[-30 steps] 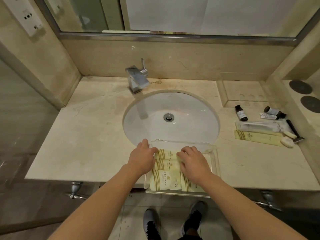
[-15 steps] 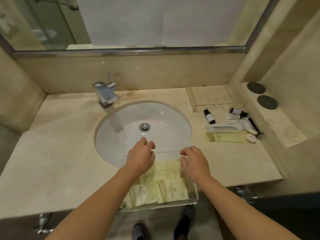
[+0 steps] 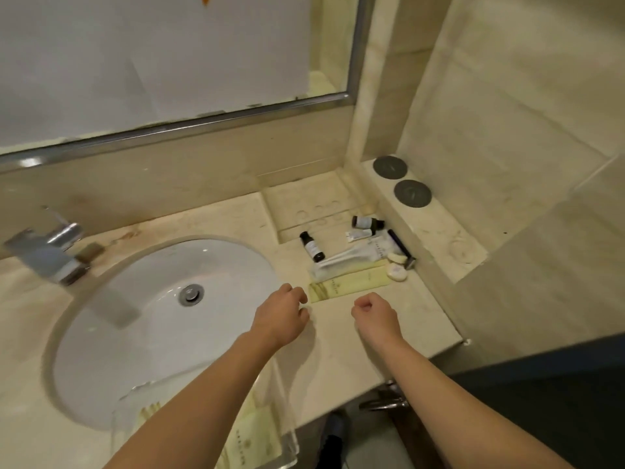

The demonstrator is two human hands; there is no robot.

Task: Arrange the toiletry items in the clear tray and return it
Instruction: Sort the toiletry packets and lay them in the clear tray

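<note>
Both empty: left hand (image 3: 282, 318) and right hand (image 3: 375, 316), fingers loosely curled. Just short of the long yellow sachet (image 3: 351, 284). Well beyond the clear tray (image 3: 287, 431).

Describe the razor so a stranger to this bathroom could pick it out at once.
Start at the sink basin and move right along the counter to the cluster of toiletries against the raised side ledge. The razor lies at the cluster's far right edge, along the ledge's foot. Unlike the pale sachets, soaps and stubby dark bottles beside it, it is a thin dark stick with a metallic head at its near end.
</note>
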